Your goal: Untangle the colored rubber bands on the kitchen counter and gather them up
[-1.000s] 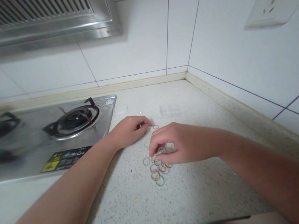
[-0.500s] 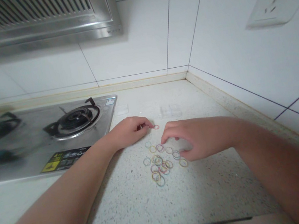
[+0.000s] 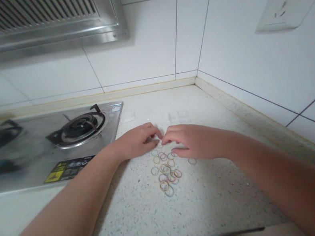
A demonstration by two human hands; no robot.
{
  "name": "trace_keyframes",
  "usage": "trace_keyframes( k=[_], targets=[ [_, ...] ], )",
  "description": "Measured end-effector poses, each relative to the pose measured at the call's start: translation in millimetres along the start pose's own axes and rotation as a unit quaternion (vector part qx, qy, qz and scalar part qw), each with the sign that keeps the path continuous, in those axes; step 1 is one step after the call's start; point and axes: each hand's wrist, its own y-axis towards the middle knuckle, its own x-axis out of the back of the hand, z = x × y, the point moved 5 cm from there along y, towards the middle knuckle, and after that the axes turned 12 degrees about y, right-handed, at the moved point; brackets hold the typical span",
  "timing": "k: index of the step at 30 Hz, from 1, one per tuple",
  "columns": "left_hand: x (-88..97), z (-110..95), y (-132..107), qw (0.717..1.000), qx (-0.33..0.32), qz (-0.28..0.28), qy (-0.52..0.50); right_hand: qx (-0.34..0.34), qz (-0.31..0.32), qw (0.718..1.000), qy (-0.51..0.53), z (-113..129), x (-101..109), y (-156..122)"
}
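Several small coloured rubber bands [image 3: 165,171] lie scattered in a loose pile on the speckled countertop [image 3: 191,205]. My left hand [image 3: 137,141] rests curled just beyond the pile, fingers bent, its fingertips pinched over a small band that they hide. My right hand [image 3: 193,141] has its fingertips meeting the left hand's at the far side of the pile, fingers bent and close together; what is between them cannot be made out. One stray band [image 3: 192,161] lies beside my right palm.
A steel gas hob [image 3: 80,127] with a black burner sits to the left. A range hood [image 3: 37,21] hangs above it. White tiled walls meet at a corner behind, with a wall socket [image 3: 286,1] on the right. Small clear plastic pieces [image 3: 179,116] lie farther back.
My right hand lifted off the pile of bands and moved forward and left until its fingertips met my left hand's. My left hand stayed nearly still.
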Motion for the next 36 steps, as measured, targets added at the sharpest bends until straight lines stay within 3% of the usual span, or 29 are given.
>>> trace_keyframes(
  k=[4, 10, 19, 24, 30, 36],
  targets=[
    [3.0, -5, -1, 1.000, -0.018, 0.019, -0.014, -0.006, -0.032, 0.998, -0.046, -10, 3, -2],
    [8.1, -15, -9, 0.993, -0.017, 0.092, -0.072, -0.001, 0.024, 0.999, -0.025, -5, 1, -5],
    [11.7, -20, -30, 0.970, 0.044, 0.206, -0.124, -0.130, 0.116, 0.982, 0.067, -12, 11, -21],
    [14.6, -24, -32, 0.967, 0.060, 0.221, -0.109, -0.094, 0.092, 0.989, 0.066, -4, 2, -12],
    [5.5, -30, -27, 0.967, 0.072, 0.215, -0.114, -0.019, 0.029, 0.999, 0.038, 8, -7, 2],
    [10.1, -37, -28, 0.961, 0.062, 0.208, -0.170, -0.015, 0.028, 0.998, 0.061, 13, 2, -6]
  ],
)
